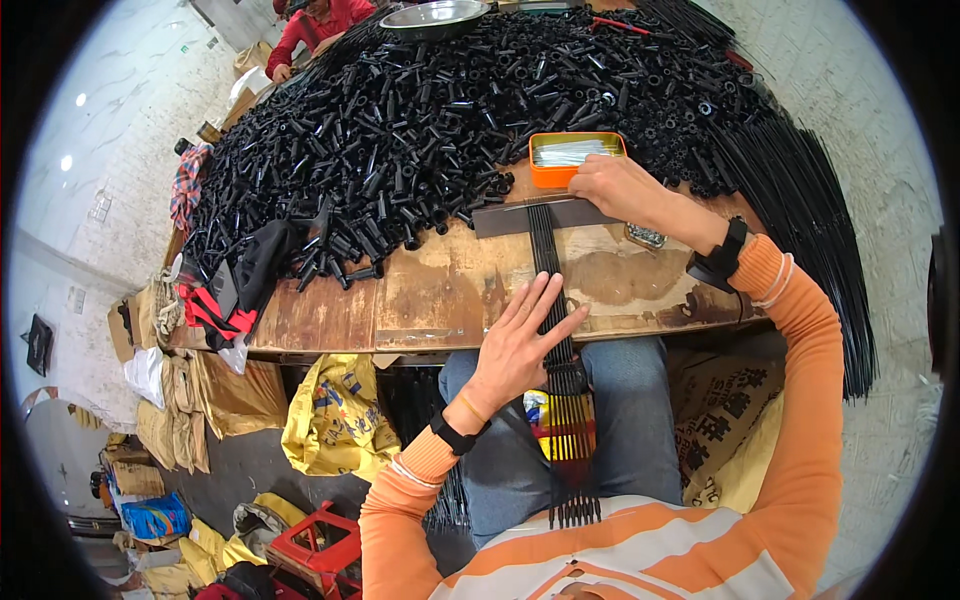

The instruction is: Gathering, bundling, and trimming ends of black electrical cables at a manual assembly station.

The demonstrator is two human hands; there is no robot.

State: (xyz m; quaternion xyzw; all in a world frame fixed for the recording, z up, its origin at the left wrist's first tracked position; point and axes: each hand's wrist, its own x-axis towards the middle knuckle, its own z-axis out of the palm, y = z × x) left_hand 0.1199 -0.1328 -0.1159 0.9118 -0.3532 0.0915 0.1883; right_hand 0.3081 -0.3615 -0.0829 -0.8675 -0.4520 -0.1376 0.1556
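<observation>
A row of thin black rods [543, 238] lies side by side across the table's front edge, running down over my lap toward my shirt. Flat on these rods rests my left hand [527, 335], its fingers stretched out and holding nothing. The far ends of the rods meet a dark flat bar [502, 221] on the table. My right hand [612, 190] is closed above the bar's right part, beside the near right corner of an orange box [553, 178]. Thin pale pins or sticks [570, 152] fill that box. What my right fingertips pinch, if anything, is hidden.
Black tubular parts [400, 140] are heaped across the table [430, 290]. Long black rods [800, 210] hang over its right side. A small container [645, 236] sits under my right wrist. Across the heap is a person in red [318, 28], near a metal bowl [433, 16].
</observation>
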